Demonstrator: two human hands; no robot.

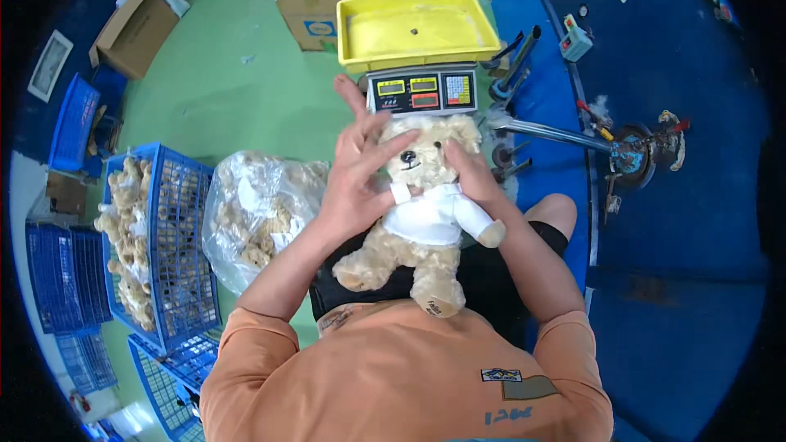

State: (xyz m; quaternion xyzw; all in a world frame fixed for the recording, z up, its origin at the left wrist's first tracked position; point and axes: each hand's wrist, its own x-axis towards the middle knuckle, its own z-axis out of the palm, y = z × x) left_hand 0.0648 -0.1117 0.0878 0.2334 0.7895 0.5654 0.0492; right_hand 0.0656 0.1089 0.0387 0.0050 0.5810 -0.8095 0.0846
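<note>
A tan teddy bear [426,221] in a white shirt lies face up on my lap. My left hand [356,172] rests on its left side and head, fingers spread and lifted. On the other side, my right hand [473,176] grips the bear by the neck and shoulder. The bear's feet point toward my body.
Just beyond the bear stands a weighing scale [422,90] with a yellow tray [413,24]. A clear bag of plush bears [254,213] and a blue crate of bears [151,237] sit at my left. Cardboard boxes [135,24] lie on the green floor. Blue machinery [639,147] is on the right.
</note>
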